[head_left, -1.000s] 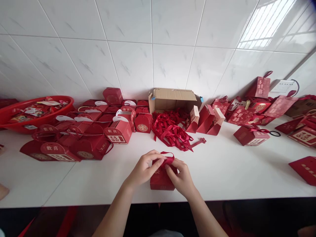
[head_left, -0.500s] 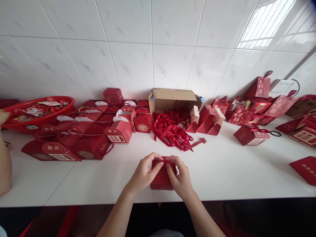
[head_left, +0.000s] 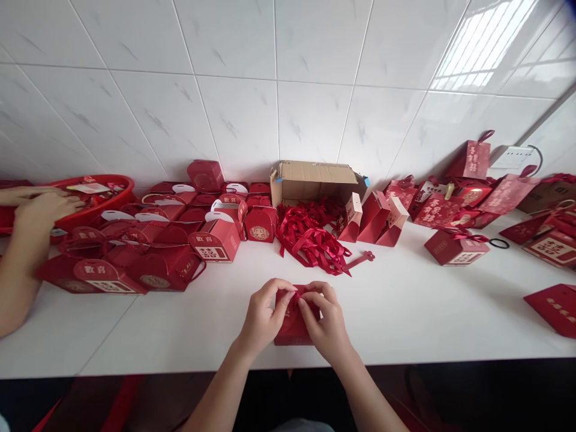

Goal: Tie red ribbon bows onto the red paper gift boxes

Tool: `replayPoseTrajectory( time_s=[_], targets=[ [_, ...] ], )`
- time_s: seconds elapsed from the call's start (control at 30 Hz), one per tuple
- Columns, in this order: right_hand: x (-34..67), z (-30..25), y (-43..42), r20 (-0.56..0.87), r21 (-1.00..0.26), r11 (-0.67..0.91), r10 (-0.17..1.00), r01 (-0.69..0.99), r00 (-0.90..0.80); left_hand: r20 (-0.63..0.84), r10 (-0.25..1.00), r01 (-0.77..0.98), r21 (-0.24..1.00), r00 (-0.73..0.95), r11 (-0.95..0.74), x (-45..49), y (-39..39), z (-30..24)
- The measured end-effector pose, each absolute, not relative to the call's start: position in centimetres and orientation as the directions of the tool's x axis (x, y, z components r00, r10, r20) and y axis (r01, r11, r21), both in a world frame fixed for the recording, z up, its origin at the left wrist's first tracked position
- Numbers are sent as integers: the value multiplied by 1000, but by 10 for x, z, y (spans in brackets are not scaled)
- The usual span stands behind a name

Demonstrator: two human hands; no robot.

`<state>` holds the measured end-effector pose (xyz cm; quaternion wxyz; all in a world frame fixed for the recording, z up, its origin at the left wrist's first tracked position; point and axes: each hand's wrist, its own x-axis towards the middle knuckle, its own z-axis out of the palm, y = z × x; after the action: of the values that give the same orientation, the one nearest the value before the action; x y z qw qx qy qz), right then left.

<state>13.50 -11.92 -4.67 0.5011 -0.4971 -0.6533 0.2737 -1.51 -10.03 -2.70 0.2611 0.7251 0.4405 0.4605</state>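
Observation:
A small red gift box (head_left: pixel 292 333) stands on the white table near its front edge, between my hands. At its top, my left hand (head_left: pixel 264 315) pinches a red ribbon (head_left: pixel 297 295) between thumb and forefinger. From the other side, my right hand (head_left: pixel 324 321) pinches the same ribbon, its fingertips close to the left ones. Part of the ribbon and the box's right side are hidden by my fingers. Beyond the box lies a heap of loose red ribbons (head_left: pixel 315 240), spilling from an open cardboard carton (head_left: pixel 317 173).
Many red gift boxes (head_left: pixel 216 240) are grouped at the left. A co-worker's hands (head_left: pixel 49 207) reach into a red basin (head_left: pixel 128 189) of small packets. Ribboned boxes (head_left: pixel 456 247) and a black ring (head_left: pixel 499 243) lie at the right. A tiled wall backs the table.
My fingertips have shifted slightly at the ribbon, the right hand moving a little left. At the left, a co-worker's hands have come over the red basin.

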Motion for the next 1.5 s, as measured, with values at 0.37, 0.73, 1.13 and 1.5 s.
replayPoseTrajectory(
  time_s=[0.37,0.73,1.13,1.5],
  targets=[
    [135,-48,-113,56,-998,58,998,38,-33,434,895,281,851,100,-444,-13,-100,-42],
    [138,-45,-123,53,-998,52,998,-18,-40,459,847,416,738,268,-531,-21,-98,-32],
    [180,-15,-135,254,-757,318,948,571,-192,403,824,348,765,400,-543,-28,-100,-25],
    [194,8,-101,288,-739,567,754,363,-591,363,743,413,655,562,-632,-30,-97,-3]
  ],
)
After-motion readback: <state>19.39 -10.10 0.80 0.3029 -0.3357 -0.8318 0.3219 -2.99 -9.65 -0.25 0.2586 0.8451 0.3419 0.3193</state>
